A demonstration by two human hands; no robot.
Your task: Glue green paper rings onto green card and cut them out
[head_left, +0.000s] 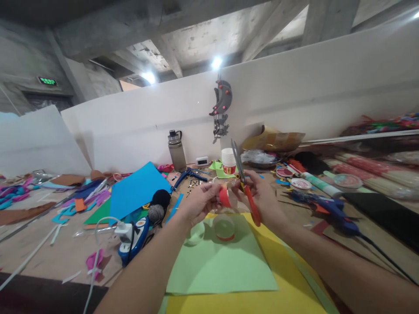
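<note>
My left hand (203, 199) pinches a small red-and-pale piece of paper cup (225, 197). Close by on the right, my right hand (257, 196) is closed round a pair of scissors (244, 174). Their grey blades point upward, and an orange-red handle hangs below the fingers. The right fingertips are at the cup piece's edge; whether they grip it too is hard to tell. Below the hands, a round cut cup piece with a red edge (224, 227) and a paler round piece (195, 233) lie on light green paper (222, 270).
Stacked paper cups (228, 158) stand beyond my hands, with a bottle (176, 150) farther left. A blue power strip (134, 242), yarn balls and blue card (134, 187) lie left. On the right are a blue glue gun (334, 216) and a black flat object (386, 218).
</note>
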